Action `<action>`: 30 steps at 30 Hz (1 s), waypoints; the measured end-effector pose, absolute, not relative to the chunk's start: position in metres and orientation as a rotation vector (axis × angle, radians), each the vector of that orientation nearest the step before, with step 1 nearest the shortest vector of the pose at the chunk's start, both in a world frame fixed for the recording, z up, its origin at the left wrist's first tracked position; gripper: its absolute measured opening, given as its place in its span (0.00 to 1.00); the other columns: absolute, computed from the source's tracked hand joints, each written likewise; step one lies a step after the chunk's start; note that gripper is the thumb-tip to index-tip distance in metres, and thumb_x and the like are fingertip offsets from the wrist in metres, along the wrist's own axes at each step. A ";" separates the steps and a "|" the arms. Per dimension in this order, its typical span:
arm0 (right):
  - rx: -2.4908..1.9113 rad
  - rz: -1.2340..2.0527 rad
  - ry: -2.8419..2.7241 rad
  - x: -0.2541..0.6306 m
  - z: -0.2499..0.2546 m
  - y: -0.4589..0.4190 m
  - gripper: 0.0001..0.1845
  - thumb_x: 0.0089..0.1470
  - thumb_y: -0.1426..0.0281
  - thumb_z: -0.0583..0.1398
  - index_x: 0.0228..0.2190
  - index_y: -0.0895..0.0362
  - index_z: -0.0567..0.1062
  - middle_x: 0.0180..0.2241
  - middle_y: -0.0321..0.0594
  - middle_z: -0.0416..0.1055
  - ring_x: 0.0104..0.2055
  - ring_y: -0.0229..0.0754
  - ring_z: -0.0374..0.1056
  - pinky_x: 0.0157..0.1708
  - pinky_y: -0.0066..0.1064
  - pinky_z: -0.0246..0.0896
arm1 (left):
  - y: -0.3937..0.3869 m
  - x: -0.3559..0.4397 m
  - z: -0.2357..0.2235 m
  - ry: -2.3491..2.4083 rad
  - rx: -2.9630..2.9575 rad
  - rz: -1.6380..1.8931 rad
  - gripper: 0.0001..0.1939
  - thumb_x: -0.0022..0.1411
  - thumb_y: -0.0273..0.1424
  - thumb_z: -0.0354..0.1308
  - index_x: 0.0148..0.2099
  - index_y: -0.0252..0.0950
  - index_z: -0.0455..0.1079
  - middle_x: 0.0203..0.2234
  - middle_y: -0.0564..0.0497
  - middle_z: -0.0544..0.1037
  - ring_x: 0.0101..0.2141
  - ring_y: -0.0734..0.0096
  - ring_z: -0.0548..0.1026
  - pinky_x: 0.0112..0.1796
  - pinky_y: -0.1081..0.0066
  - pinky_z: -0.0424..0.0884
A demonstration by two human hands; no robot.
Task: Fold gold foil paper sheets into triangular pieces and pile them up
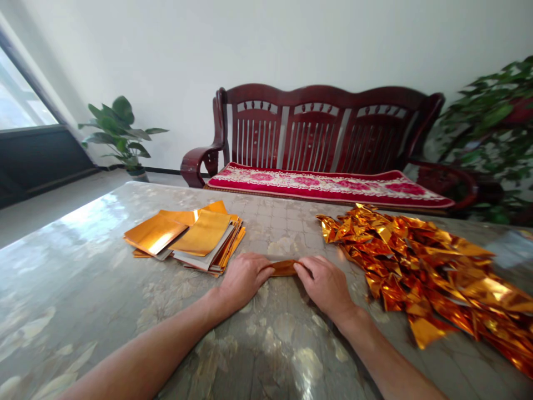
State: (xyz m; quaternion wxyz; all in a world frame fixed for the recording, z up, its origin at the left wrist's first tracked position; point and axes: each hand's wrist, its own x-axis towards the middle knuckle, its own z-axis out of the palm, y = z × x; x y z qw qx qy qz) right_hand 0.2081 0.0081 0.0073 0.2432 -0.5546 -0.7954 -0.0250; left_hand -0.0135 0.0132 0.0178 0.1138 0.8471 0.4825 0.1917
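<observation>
Between my two hands is a narrow folded strip of gold foil paper (284,268), low over the table and lying crosswise. My left hand (246,276) pinches its left end between thumb and fingers. The right end is gripped the same way by my right hand (323,282). Just beyond my left hand sits a loose stack of flat gold foil paper sheets (204,233), some showing grey undersides. To the right of my right hand spreads a large heap of folded gold foil pieces (416,261), shiny and pointed.
The table (104,311) has a glossy floral cover. Behind it stands a dark red wooden bench (312,133) with a red patterned seat cover (325,183). A potted plant (120,133) is at left, leafy greenery (491,122) at right. Clear plastic (512,247) lies near the right edge.
</observation>
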 end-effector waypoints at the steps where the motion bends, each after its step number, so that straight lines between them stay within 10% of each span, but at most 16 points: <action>1: -1.536 -0.091 -2.156 0.206 0.007 0.008 0.12 0.63 0.66 0.56 0.29 0.52 0.75 0.29 0.36 0.74 0.35 0.41 0.68 0.34 0.30 0.53 | 0.014 -0.014 0.017 1.442 2.471 0.567 0.16 0.69 0.37 0.51 0.35 0.38 0.77 0.31 0.49 0.80 0.36 0.66 0.77 0.41 0.71 0.67; 30: -1.538 -0.102 -2.116 0.198 0.000 0.013 0.10 0.59 0.69 0.59 0.26 0.54 0.69 0.29 0.36 0.72 0.36 0.42 0.65 0.37 0.31 0.53 | 0.013 -0.011 0.014 1.785 2.448 0.567 0.09 0.60 0.35 0.59 0.29 0.38 0.72 0.28 0.50 0.77 0.35 0.64 0.73 0.39 0.66 0.61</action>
